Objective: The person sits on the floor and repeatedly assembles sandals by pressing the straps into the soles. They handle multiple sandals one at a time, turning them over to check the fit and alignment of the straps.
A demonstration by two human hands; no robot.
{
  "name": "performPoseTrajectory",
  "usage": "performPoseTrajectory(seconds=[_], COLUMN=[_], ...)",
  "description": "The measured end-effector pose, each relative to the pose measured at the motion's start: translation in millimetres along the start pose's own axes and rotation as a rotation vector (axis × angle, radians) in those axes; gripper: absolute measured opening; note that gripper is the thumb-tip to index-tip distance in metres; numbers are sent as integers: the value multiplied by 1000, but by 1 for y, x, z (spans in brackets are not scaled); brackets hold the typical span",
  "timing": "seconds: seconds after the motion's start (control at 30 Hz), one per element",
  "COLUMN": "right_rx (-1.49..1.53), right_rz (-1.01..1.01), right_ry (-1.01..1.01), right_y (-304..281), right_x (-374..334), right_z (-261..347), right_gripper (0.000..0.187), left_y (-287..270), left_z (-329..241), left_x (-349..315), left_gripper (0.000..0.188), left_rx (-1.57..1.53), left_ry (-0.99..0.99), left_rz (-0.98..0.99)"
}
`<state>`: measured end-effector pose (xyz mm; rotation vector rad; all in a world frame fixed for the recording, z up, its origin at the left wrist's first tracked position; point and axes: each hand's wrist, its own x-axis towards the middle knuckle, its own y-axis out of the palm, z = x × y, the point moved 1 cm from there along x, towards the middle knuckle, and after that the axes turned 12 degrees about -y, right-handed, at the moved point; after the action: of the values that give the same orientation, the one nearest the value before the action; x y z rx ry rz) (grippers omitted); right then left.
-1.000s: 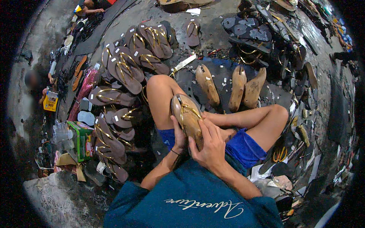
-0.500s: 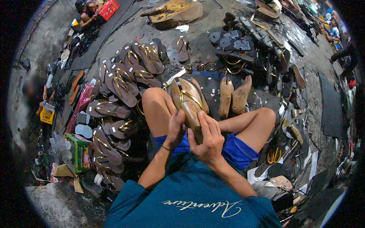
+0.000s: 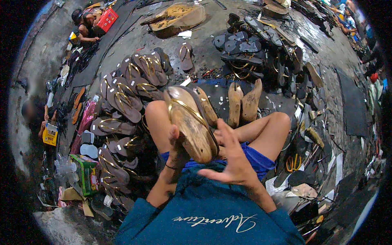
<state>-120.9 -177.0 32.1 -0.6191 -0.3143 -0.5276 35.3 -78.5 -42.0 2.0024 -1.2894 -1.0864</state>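
Bare-armed, bare-legged person in a teal shirt and blue shorts

The teal short-sleeved cotton shirt (image 3: pixel 212 212) has a pale cursive script line across its chest and sleeves ending above the elbows. The bright blue fabric shorts (image 3: pixel 255 157) end above the bare knees. A thin dark cord bracelet (image 3: pixel 170 166) circles the wrist of the left hand (image 3: pixel 178 143); the right hand (image 3: pixel 230 161) wears nothing.

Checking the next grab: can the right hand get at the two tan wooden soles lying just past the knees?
Probably yes. The right hand is open and free, and the two tan soles lie uncovered on the floor; only the raised knee sits between, so it must reach over.
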Motion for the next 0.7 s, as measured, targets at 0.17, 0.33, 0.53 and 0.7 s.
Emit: performPoseTrajectory(seconds=[0.17, 0.33, 0.53, 0.7], right_rx=[-142, 159, 866, 1058], right_rz=[-3, 125, -134, -150], right_ry=[17, 38, 659, 649], right_y=[38, 15, 37, 34], right_x=[-26, -24, -75, -71], right_z=[-29, -13, 3, 15], right_gripper=[99, 69, 30, 30], left_y=[-4, -18, 26, 30], left_z=[10, 4, 11, 28], left_x=[-11, -39, -88, -111], left_gripper=[95, 104, 130, 134], left_rx=[138, 240, 221, 181], left_ry=[5, -48, -57, -56], left_rz=[-192, -132, -68, -108])
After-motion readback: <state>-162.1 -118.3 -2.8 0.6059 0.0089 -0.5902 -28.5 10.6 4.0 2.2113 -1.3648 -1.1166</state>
